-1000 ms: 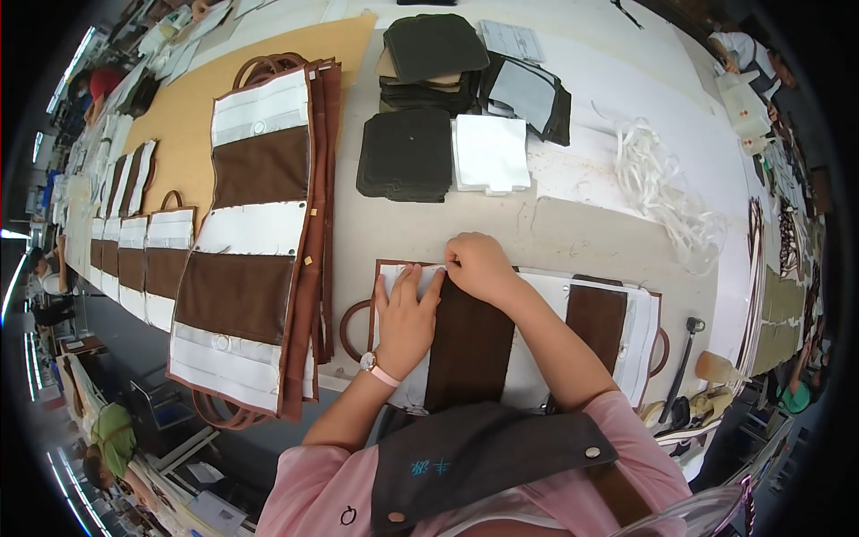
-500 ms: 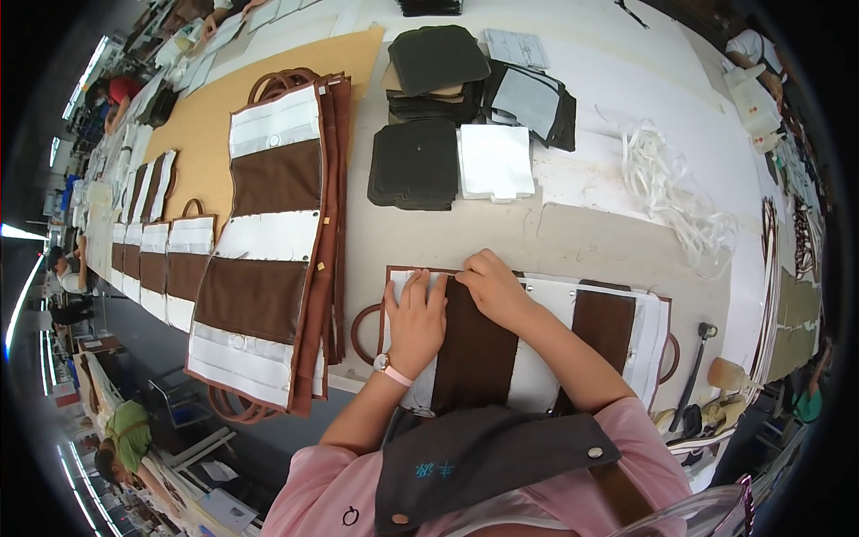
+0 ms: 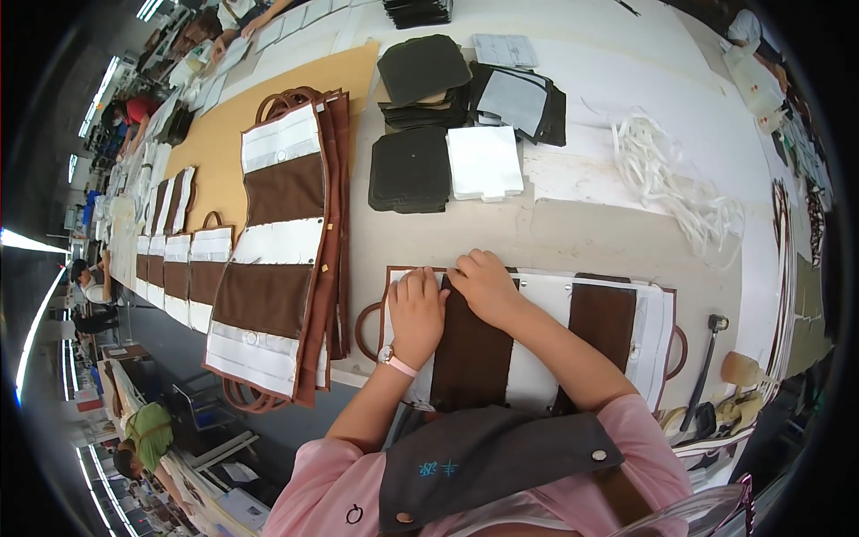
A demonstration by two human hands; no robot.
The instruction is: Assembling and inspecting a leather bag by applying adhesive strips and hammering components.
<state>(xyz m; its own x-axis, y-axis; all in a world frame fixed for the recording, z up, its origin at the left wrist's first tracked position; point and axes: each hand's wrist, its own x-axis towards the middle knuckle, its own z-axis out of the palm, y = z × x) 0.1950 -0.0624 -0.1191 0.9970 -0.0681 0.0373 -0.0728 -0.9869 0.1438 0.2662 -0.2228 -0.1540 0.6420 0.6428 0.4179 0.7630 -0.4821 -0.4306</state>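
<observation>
A flat striped bag piece (image 3: 474, 367), dark brown and white with reddish-brown edging, lies on the table in front of me. A brown loop handle sticks out at each end, and metal snaps show along its far edge. My left hand (image 3: 418, 313) rests on the white band at the left, fingers laid over the far edge and thumb apart. Close beside it, my right hand (image 3: 485, 286) has its fingers curled onto the same edge, at the brown band, gripping it. The fingertips at the edge are partly hidden.
Stacked striped bag pieces (image 3: 279, 233) with brown handles stand to the left. Beyond are piles of black panels (image 3: 410, 170), white sheets (image 3: 485, 163) and tangled white strips (image 3: 667, 183). A hammer (image 3: 705, 367) lies at the right. Other people work farther off.
My left fingers have drawn closer together on the far edge. My right hand has shifted slightly left and its fingers settle lower on the edge. The view has turned a little.
</observation>
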